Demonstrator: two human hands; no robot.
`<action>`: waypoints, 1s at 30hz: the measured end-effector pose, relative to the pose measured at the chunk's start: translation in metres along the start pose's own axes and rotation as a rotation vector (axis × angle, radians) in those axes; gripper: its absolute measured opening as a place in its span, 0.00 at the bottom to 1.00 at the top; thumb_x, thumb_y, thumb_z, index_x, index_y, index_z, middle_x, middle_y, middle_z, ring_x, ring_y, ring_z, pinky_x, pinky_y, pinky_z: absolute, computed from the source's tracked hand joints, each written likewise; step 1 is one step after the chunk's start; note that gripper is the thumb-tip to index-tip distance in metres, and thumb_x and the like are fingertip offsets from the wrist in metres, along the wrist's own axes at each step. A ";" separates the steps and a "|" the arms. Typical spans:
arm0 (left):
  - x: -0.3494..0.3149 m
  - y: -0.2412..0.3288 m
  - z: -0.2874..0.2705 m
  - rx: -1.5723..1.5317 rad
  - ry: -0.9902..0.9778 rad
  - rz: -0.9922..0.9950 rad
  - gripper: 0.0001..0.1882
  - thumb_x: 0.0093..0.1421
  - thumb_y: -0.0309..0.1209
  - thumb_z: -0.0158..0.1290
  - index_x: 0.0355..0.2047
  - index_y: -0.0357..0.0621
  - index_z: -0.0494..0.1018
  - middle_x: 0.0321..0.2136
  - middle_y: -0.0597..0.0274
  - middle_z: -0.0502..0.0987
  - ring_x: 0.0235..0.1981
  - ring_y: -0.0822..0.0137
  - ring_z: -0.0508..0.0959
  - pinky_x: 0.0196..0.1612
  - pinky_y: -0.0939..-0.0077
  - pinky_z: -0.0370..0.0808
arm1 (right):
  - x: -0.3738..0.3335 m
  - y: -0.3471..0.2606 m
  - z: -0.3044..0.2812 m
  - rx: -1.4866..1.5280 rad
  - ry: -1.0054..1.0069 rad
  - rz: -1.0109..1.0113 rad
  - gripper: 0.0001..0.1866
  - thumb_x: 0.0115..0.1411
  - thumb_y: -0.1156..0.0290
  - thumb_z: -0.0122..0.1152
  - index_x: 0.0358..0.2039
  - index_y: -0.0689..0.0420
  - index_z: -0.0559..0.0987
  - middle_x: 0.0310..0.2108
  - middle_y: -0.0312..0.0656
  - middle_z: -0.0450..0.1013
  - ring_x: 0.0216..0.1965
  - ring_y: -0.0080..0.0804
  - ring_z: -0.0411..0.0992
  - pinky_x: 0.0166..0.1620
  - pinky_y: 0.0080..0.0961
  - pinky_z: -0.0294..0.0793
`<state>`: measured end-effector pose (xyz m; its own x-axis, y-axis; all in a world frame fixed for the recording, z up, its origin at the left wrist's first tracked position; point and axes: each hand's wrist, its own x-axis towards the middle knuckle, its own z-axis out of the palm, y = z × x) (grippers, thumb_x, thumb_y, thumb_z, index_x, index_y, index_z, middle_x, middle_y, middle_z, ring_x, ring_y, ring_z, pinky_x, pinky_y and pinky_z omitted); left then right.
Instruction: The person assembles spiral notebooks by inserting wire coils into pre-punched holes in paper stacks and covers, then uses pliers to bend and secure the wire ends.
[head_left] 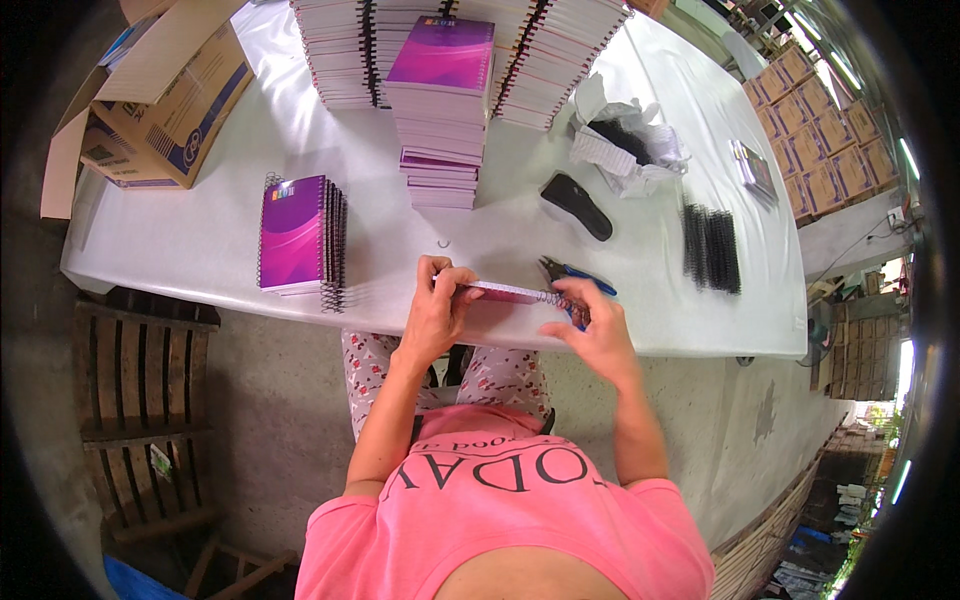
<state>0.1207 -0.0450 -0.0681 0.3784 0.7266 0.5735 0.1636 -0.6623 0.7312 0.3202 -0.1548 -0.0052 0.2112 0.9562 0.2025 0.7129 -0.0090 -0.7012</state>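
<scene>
Nearest to me, I see a person in a pink printed shirt (500,500) and flowered trousers (372,380), at the near edge of a white-covered table (400,255). Above that edge the left hand (437,315) pinches one end of a thin notebook (505,291), held nearly edge-on. At its other end is a wire coil (547,298), with the right hand (597,335) beside it, fingers curled and thumb apart; I cannot tell whether those fingers grip the coil or a tool.

Just beyond the right hand are blue-handled pliers (592,278). Left of the hands sits a pile of purple coil-bound notebooks (292,235). Farther right lie a row of black coils (711,250) and a long black object (577,207), with crumpled white paper (655,148) holding more black pieces behind it.

Past the hands rises a tall stack of purple-covered booklets (440,55), and behind it, high piles of bound pages (338,55). An open cardboard box (165,115) stands far left; beyond the table at right, cartons (825,135) are stacked.
</scene>
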 end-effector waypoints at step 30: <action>0.000 -0.002 0.002 -0.013 0.001 -0.007 0.14 0.51 0.22 0.58 0.37 0.42 0.68 0.32 0.52 0.63 0.34 0.56 0.67 0.33 0.66 0.70 | -0.003 0.002 -0.008 0.133 -0.106 0.137 0.14 0.47 0.75 0.69 0.33 0.62 0.75 0.27 0.41 0.73 0.27 0.28 0.71 0.30 0.25 0.71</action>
<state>0.1223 -0.0440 -0.0704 0.3764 0.7317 0.5683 0.1546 -0.6544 0.7402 0.3262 -0.1600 -0.0023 0.2232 0.9743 0.0314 0.5869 -0.1086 -0.8024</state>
